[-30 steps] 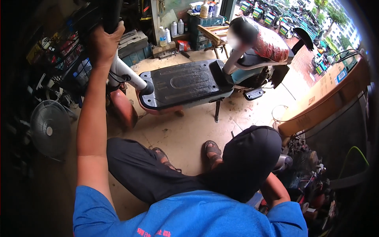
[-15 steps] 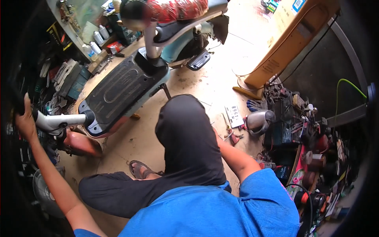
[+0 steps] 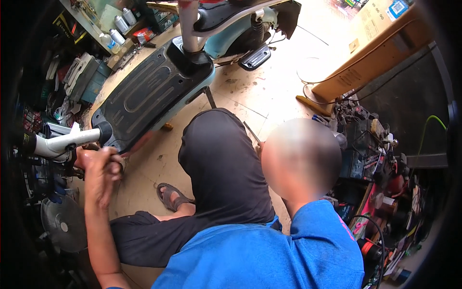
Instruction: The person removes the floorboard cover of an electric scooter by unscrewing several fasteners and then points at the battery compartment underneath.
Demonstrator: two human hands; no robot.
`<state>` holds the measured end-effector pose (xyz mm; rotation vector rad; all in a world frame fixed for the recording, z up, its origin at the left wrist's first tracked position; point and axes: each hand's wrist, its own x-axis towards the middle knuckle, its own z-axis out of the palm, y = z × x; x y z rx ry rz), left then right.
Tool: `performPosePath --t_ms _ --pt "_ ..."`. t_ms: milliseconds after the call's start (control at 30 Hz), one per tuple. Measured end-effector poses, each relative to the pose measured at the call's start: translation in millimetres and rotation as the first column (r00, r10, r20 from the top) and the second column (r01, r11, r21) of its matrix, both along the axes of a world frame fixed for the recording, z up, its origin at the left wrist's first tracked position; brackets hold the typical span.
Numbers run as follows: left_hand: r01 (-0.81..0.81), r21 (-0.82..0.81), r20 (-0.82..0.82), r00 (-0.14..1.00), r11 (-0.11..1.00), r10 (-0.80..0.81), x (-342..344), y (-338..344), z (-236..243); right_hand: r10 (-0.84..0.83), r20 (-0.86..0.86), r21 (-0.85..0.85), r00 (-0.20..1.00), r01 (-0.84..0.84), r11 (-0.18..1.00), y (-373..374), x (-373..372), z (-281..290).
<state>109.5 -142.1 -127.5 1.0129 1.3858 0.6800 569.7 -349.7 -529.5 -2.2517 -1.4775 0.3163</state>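
My left hand is raised beside the front of the scooter, below its white steering column and near the pink front fender; its fingers are bent and smeared, so any contents are unclear. The black footboard lies just beyond it. My right hand, mostly hidden by a blurred round patch, grips a thin metal tool beside my dark-trousered knee.
The scooter's side stand reaches the tiled floor. A cardboard box leans at right, above piled tools and parts. A fan stands at left. Spray cans and toolboxes line the back left.
My left hand has let go of the upper steering column and moved down and rightward. The view swung rightward and down. The thin tool now shows at my right hand.
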Motion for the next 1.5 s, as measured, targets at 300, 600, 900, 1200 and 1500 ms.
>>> performPosePath --t_ms 300,600,900,1200,1500 --pt "0.174 -0.514 0.069 0.984 0.84 -0.161 81 13 -219 -0.612 -0.128 0.072 0.78 0.623 0.779 -48 29 -15" --pt "0.423 -0.388 0.585 0.8 0.819 -0.136 212 -33 -307 -0.55 -0.002 -0.39 0.835 0.506 0.77 -87 109 -37" --pt "0.544 -0.231 0.717 0.655 0.806 -0.237 216 -70 -278 -0.656 -0.003 -0.116 0.755 0.651 0.75 -84 106 19" --pt "0.732 -0.103 0.119 0.681 0.674 -0.722 221 -18 -305 -0.596 -0.237 0.103 0.767 0.63 0.77 -62 156 58" --pt "0.842 0.407 -0.718 0.535 0.355 -0.445 124 53 -126 0.244 -0.321 -0.039 0.915 -0.27 0.962 117 40 310"
